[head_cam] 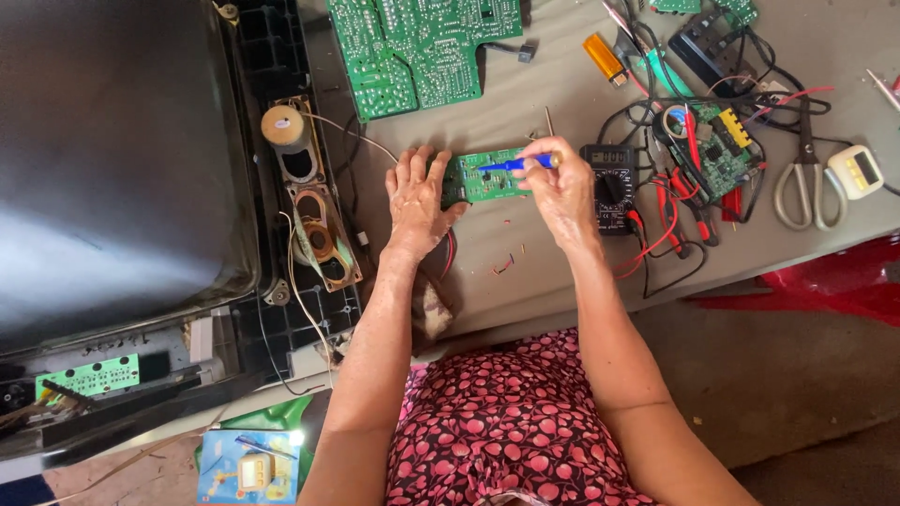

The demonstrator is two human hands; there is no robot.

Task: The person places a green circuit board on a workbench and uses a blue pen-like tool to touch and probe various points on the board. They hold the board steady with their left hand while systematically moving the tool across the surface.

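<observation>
Small green circuit board (486, 176) | pinned under left hand (417, 201) | right hand (561, 187) grips blue tool (511, 165) above it

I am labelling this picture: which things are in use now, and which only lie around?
In use: left hand steadying small green board; right hand holding blue tool.

Lying around: multimeter, scissors, large green board, orange lighter.
</observation>
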